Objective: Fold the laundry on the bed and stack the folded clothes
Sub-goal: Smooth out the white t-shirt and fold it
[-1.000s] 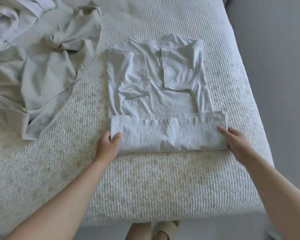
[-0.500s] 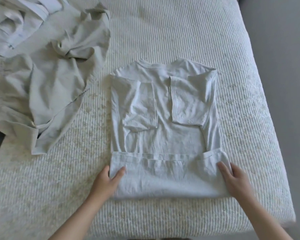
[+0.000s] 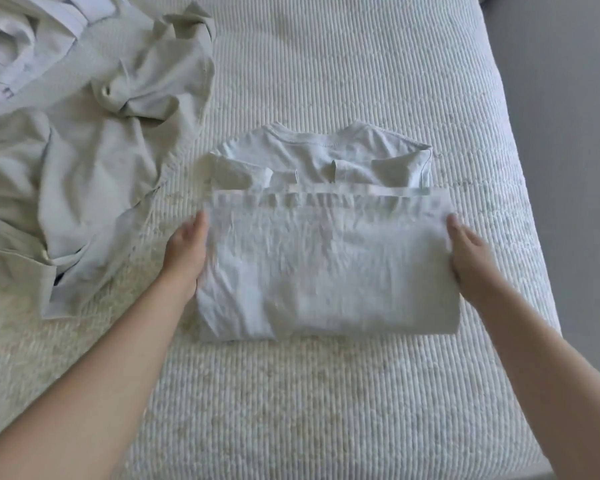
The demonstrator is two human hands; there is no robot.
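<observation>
A white T-shirt lies on the bed, sleeves tucked in, its lower part doubled up over the body so only the collar band shows beyond the fold. My left hand grips the folded part's left edge. My right hand grips its right edge. The fingers of both hands go under the cloth. The raised fold is motion-blurred.
A heap of unfolded pale grey-green and white garments covers the bed's upper left. The ribbed white bedcover runs to the bed's right edge, with grey floor beyond.
Both hands have carried the shirt's folded lower part away from me, over the sleeves, up to near the collar. The shirt is now about half as long.
</observation>
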